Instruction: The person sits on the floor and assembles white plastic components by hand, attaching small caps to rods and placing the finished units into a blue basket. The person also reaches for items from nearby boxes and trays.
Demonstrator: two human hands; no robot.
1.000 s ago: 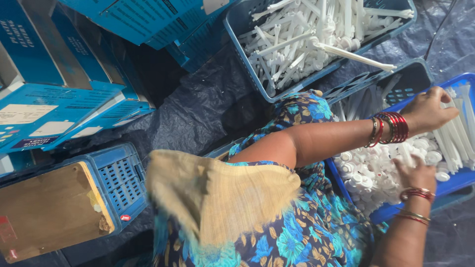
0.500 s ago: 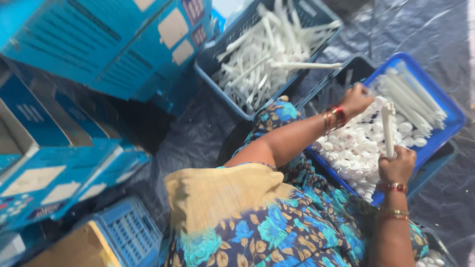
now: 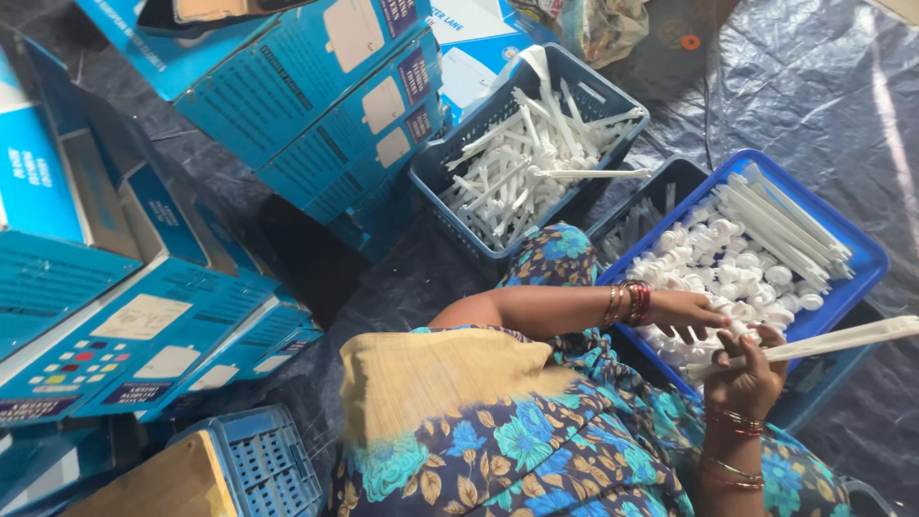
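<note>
mid-job: right hand (image 3: pixel 745 378) pinching a long white rod (image 3: pixel 833 340), left hand (image 3: pixel 691 311) spread over loose white caps (image 3: pixel 728 258) in blue tray (image 3: pixel 857 287) at 3 o'clock, plenty unsorted.

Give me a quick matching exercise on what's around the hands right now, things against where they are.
Things:
1. long white rod
2. left hand
3. grey basket
4. blue cartons

Places:
A. stacked at upper left
B. reaching into the blue tray of small white caps
C. held in the right hand
D. full of white plastic pieces, behind the tray

Pairs: 1-C, 2-B, 3-D, 4-A
</note>
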